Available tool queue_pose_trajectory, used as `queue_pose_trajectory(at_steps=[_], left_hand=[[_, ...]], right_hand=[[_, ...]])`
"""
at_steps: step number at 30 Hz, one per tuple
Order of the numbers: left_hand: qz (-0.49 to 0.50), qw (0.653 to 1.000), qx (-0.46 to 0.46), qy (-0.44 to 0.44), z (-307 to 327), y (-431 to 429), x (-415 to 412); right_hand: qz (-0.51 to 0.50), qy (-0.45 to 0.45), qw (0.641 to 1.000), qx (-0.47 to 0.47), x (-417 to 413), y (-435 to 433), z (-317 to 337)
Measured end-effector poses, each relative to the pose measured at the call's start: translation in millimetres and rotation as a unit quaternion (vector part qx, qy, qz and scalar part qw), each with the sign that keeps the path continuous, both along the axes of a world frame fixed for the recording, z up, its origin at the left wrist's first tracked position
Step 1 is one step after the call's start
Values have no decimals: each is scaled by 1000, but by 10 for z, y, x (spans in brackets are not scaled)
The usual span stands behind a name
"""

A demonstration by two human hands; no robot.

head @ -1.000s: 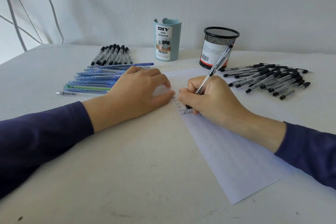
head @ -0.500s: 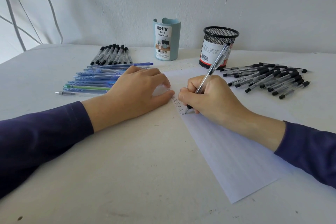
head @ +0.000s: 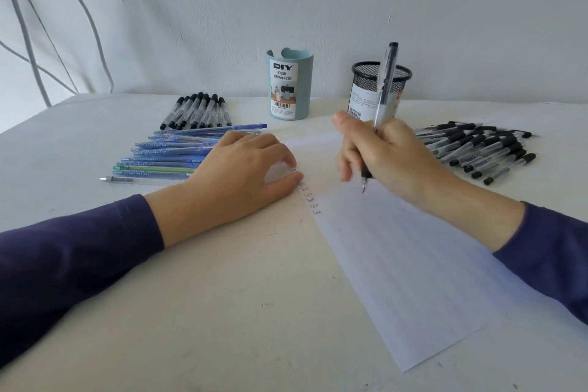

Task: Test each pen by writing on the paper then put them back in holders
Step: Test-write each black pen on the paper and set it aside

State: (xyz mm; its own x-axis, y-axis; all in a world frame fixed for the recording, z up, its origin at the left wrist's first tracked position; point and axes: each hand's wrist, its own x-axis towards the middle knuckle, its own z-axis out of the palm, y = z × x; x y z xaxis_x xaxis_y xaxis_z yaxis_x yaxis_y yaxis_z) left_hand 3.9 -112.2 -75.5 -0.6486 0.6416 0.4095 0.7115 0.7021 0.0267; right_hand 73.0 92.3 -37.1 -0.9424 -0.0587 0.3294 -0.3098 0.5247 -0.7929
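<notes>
Looking down through the head camera, I see a wide white table [head: 222, 312] with a long sheet of lined white paper [head: 397, 264] lying slantwise across its right half. The left hand [head: 241, 175] rests palm down on the sheet's upper left edge, its fingers [head: 273, 149] relaxed and spread apart, holding nothing. The right hand [head: 391, 156] is over the upper part of the sheet, fingers [head: 346, 162] curled tight around a clear ballpoint pen with a black cap end [head: 385, 83]. That pen stands nearly upright, tip down above the paper; I cannot tell whether it touches.

A heap of clear black-capped pens [head: 477, 146] lies right of the paper, a stack of blue-barrelled pens [head: 165, 153] lies to the left, and a smaller row of black-capped pens [head: 197, 111] sits behind that. At the back stand a pale blue cylindrical desk organizer [head: 289, 86] and a black mesh cup [head: 366, 73]. A short column of handwritten "Test" words [head: 310, 197] runs down the paper's left margin.
</notes>
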Motion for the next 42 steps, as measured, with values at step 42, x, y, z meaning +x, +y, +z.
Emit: queue_pose_trajectory(at_steps=[42], left_hand=[[-73,996,57,-7,98,101,5]], right_hand=[[-7,14,911,412,-137,913,171]])
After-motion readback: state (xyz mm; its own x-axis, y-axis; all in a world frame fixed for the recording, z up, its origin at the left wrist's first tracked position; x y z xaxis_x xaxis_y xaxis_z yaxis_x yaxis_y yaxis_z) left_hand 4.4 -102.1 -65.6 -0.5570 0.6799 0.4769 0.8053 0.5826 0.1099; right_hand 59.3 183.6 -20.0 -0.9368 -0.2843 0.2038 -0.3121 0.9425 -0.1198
